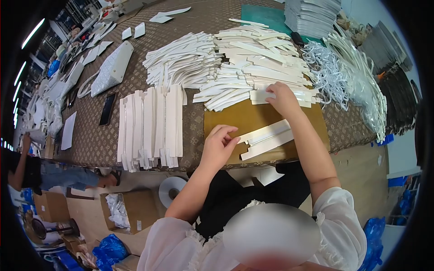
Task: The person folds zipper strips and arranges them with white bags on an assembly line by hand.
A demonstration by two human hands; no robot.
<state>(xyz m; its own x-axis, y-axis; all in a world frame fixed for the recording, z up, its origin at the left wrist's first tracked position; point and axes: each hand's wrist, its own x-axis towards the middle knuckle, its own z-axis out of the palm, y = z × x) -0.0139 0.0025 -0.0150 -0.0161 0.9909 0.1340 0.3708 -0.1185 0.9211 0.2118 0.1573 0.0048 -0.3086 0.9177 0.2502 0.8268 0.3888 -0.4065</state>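
Note:
On a brown mat (pixel 217 118) lies a cream strip piece with a zipper (pixel 266 135) down its middle and a notch at its left end. My left hand (pixel 218 145) is beside that notched end, thumb and fingers apart, nothing between them. Farther back, my right hand (pixel 284 100) has its thumb and fingertips on the end of a flat cream strip (pixel 258 96), at the front of a heap of cream strips (pixel 257 54). Left of the mat, several zipper pieces (pixel 151 126) lie side by side in a stack.
A phone (pixel 107 109) and a white quilted bag (pixel 113 70) lie on the patterned table (pixel 194 122). White cords (pixel 323 67) and a plastic-wrapped bundle (pixel 366 99) are at the right. Grey sheets (pixel 312 18) are stacked behind. Another person (pixel 68 176) is at far left.

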